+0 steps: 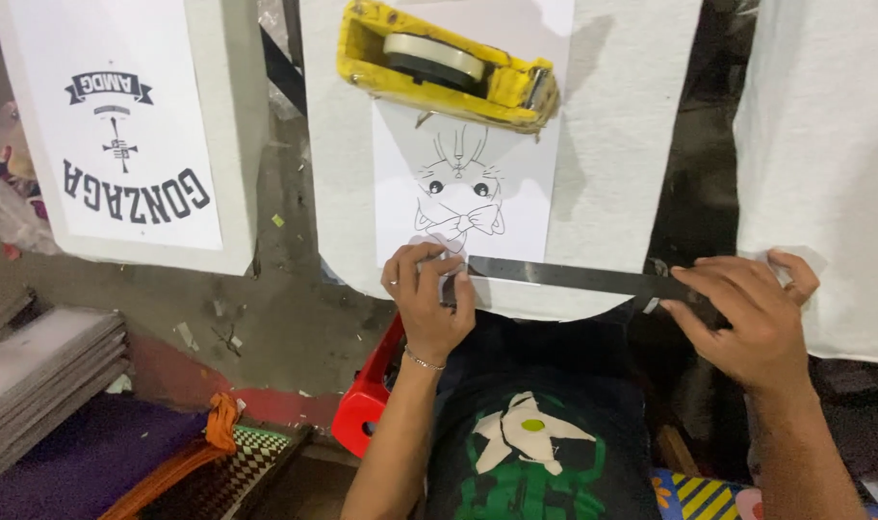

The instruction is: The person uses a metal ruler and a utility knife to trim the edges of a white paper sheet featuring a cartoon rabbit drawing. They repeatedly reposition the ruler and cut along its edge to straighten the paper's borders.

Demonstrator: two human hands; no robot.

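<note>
A white printed sheet (516,193) with a line drawing of a cartoon face lies on a white cloth-covered board (612,116). A dark metal ruler (574,278) lies across the board's near edge, just under the sheet. My left hand (427,299) presses the ruler's left end at the sheet's bottom edge. My right hand (752,313) holds down the ruler's right end, fingers curled over it. A yellow tape dispenser (439,63) with a roll of tape rests on the top of the sheet.
A second white board (232,125) with a lettered print sheet stands at the left; another cloth board (824,164) is at the right. A stack of grey boards (35,376) sits lower left. A red object (367,400) sits under the middle board.
</note>
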